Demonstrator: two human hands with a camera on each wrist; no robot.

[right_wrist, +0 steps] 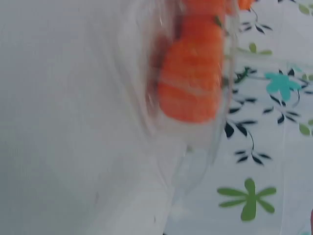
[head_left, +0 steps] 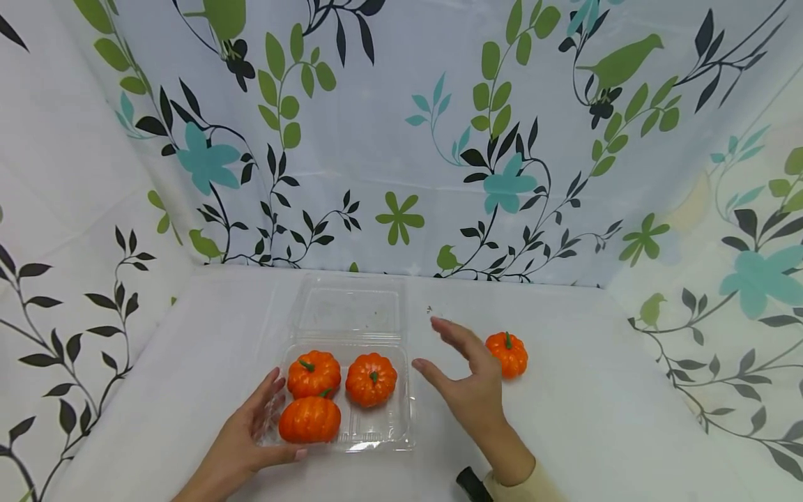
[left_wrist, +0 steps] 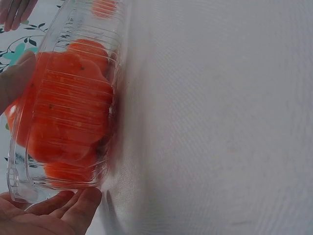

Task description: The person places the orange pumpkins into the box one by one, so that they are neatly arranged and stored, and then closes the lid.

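Note:
A clear plastic clamshell container point(head_left: 376, 436) lies on the white table with its lid point(head_left: 351, 307) folded back. Inside it sit three small orange pumpkins: one at the back left point(head_left: 307, 380), another at the right point(head_left: 370, 383), and a third at the front left point(head_left: 307, 422). My left hand point(head_left: 245, 439) holds the container's front left corner, fingers along the left side and thumb at the front. To the right of the container hovers my right hand point(head_left: 470, 390), thumb and fingers spread apart with nothing between them. Just beyond its knuckles is a fourth small pumpkin point(head_left: 511, 359).
White cloth covers the table point(head_left: 602, 390). A curtain point(head_left: 376, 139) printed with leaves, flowers and birds hangs behind it and along both sides. A black object point(head_left: 472, 484) shows at the right wrist by the pale sleeve point(head_left: 523, 488).

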